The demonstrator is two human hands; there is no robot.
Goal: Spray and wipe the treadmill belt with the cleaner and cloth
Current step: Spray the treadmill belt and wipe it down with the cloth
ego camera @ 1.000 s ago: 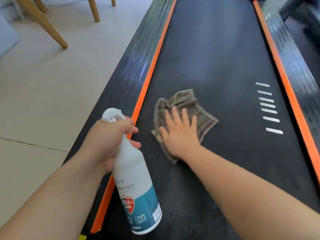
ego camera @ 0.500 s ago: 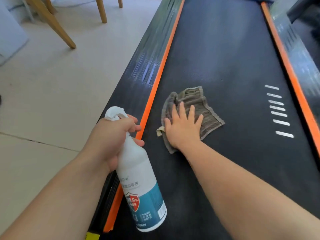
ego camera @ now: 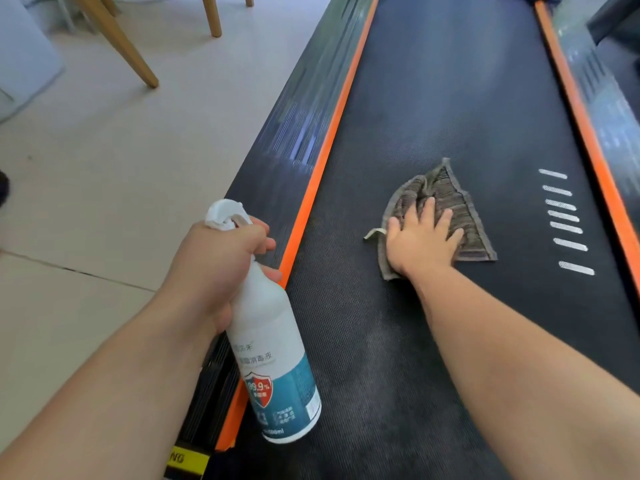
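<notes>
My right hand [ego camera: 420, 240] lies flat on the cloth [ego camera: 474, 233], fingers straight and a little spread, palm pressing it to the belt [ego camera: 450, 98]. My left hand [ego camera: 214, 268] is wrapped round the neck of the bottle [ego camera: 277, 368], with fingers curled in front near the trigger. I cannot tell if the trigger is squeezed. The bottle hangs tilted, its white head toward the upper left and its base toward the lower centre of the frame, over the belt's left edge and the orange strip [ego camera: 325, 161].

What the next stroke turns on is the belt's long axis. It runs away from me, from the bottom of the frame to the top, and the cloth sits right of centre, about mid-height. Most of the belt lies above the cloth in the frame, so I judge the wiping goes up-frame, or across between the two orange strips. My right hand is already on the cloth. My left is well apart from it, at centre left.

The cloth is grey-brown and ribbed, crumpled into a rough triangle, with a small tag poking out at its left. The belt is dark and finely textured, with a pale hazy sheen in patches, perhaps damp. White dashes [ego camera: 564, 216] run just to the right of the cloth. Beyond the left rail [ego camera: 294, 133] are pale floor tiles and wooden chair legs [ego camera: 117, 43] at the upper left.
</notes>
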